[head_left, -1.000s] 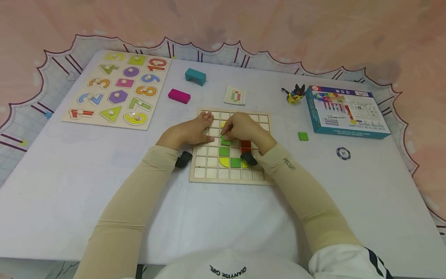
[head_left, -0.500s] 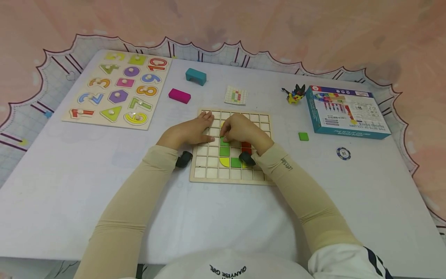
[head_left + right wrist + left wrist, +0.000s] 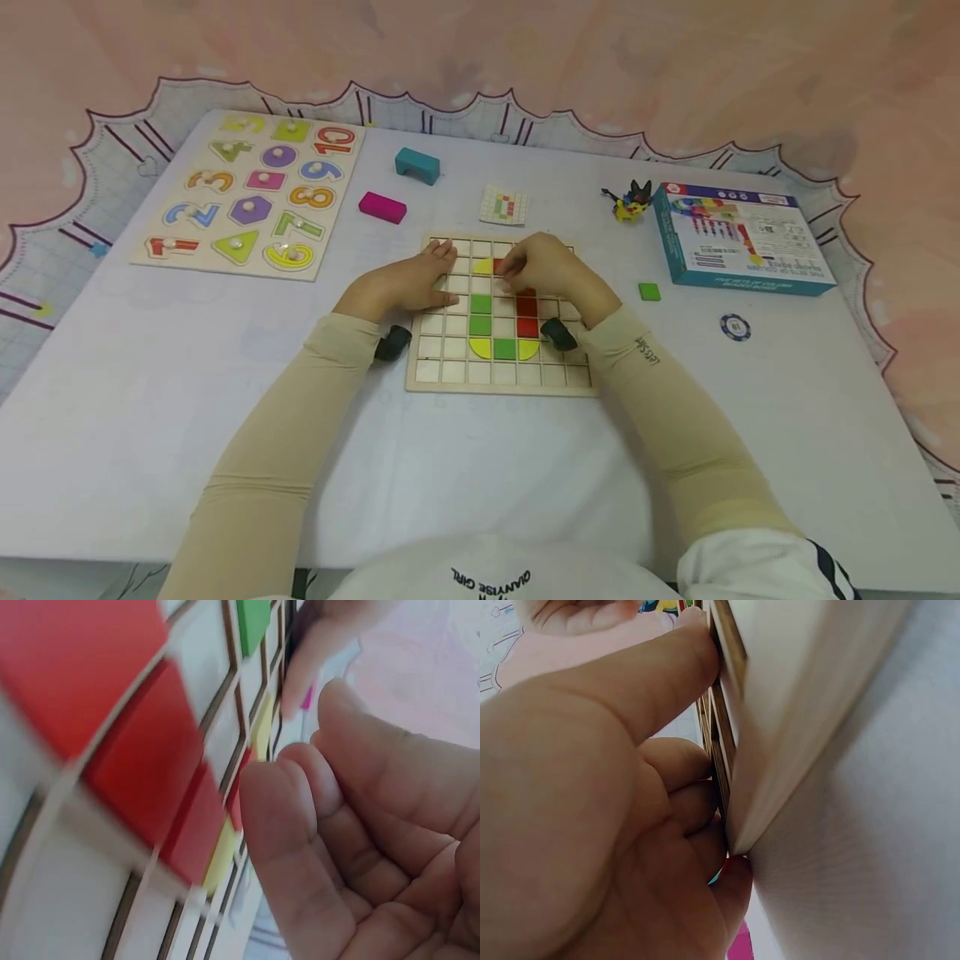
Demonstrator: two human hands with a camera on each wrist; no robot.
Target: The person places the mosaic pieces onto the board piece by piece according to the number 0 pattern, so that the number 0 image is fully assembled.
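Note:
A wooden grid board lies on the table in the head view, with square green tiles, red tiles and rounded yellow tiles set in its cells. My left hand rests on the board's left side, fingers spread; the left wrist view shows its thumb on the face and its fingers at the edge. Over the upper middle cells is my right hand, loosely curved and holding nothing. The right wrist view shows a gap between its thumb and fingers, beside the red tiles.
Behind the board lies a small pattern card. A number puzzle, a magenta block and a teal arch block are at left. A loose green tile, a chip, a toy figure and a box are at right.
My right hand has moved off the upper green tile, to the right and slightly away from me, uncovering that tile and the red column. My left hand stays where it was.

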